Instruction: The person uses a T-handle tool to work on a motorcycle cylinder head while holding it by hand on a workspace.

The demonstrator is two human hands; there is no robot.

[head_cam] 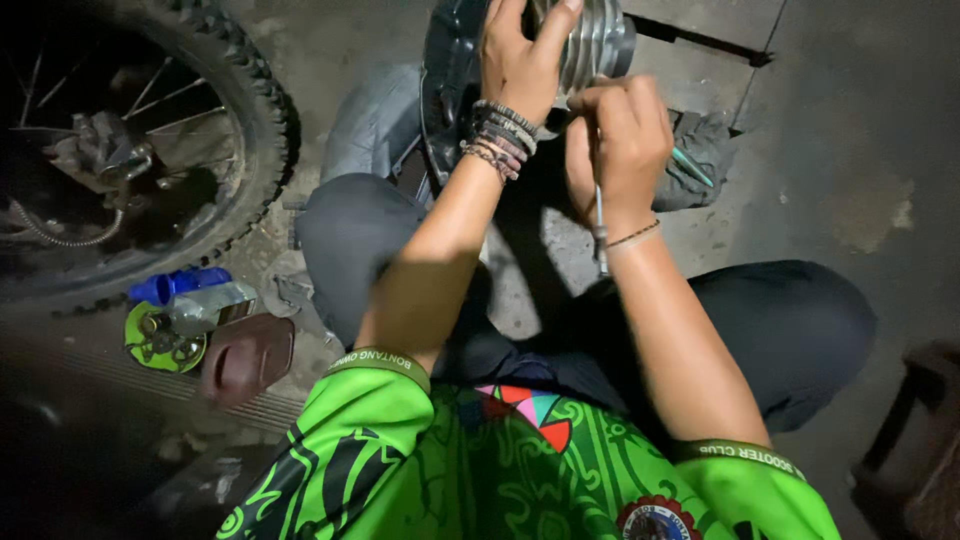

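Note:
My left hand (520, 60), with several bead bracelets on the wrist, grips a ribbed grey metal cylinder (598, 45) held between my knees at the top of the view. My right hand (620, 140) is closed around a thin metal tool (599, 215) whose shaft hangs down past my wrist; the working end is hidden behind my fingers, against the underside of the cylinder. A dark round housing (445, 80) sits to the left of the cylinder. I crouch in dark trousers and a green patterned shirt.
A motorcycle wheel (240, 120) with knobbly tyre and spokes stands at the left. Beside it on the ground lie a blue bottle (180, 284), a green disc with small parts (160, 340) and a brown cover (245, 355). A grey rag (705, 160) lies on concrete.

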